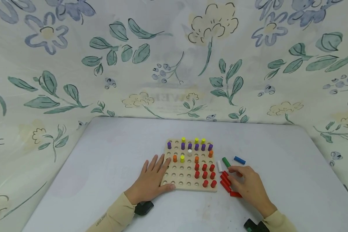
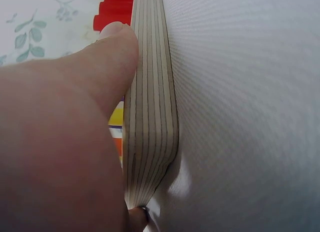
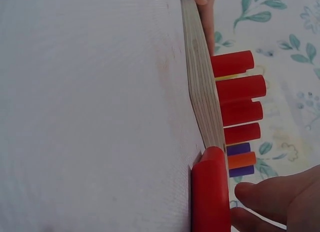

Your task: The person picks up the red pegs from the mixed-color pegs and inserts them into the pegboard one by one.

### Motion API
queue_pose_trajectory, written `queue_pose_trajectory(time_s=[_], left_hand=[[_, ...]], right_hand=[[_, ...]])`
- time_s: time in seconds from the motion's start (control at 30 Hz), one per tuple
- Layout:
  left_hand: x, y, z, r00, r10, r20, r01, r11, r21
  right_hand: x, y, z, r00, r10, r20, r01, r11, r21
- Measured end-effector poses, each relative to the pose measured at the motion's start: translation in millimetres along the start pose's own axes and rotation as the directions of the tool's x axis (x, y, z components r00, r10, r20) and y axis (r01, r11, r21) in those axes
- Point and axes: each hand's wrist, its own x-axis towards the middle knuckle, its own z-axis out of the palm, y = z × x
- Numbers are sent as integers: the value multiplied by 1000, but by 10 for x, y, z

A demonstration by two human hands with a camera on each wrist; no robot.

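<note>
A wooden pegboard (image 1: pixel 178 179) lies on the table with upright red pegs (image 1: pixel 204 175) at its near right, and purple, yellow, orange and white pegs farther back. My left hand (image 1: pixel 150 180) rests at its left side, fingers spread over the edge; the thumb touches the near edge, its layered side (image 2: pixel 152 92) showing in the left wrist view. My right hand (image 1: pixel 249 185) is over the loose red pegs (image 1: pixel 225 187), its fingers bent apart near a green peg (image 1: pixel 226 162). In the right wrist view, a lying red peg (image 3: pixel 211 192) is beside the fingers, nothing visible between them.
A white peg (image 1: pixel 219 166) lies close to the board's right edge, and a blue peg (image 1: pixel 239 160) lies farther back. The white tabletop (image 1: pixel 110 154) meets a flowered cloth (image 1: pixel 168 106) behind and at both sides.
</note>
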Motion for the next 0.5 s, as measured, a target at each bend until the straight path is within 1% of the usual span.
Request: queue_pose_trajectory(time_s=[0.23,0.5], left_hand=[[1,-13,17,1000,1,0,-1,1000,3],[-1,-11,11,1000,9,-2,-9,1000,-6]], right_hand=[[12,26,19,999,16,34,-15,999,-32],[13,39,25,999,-13,30,14,999,-50]])
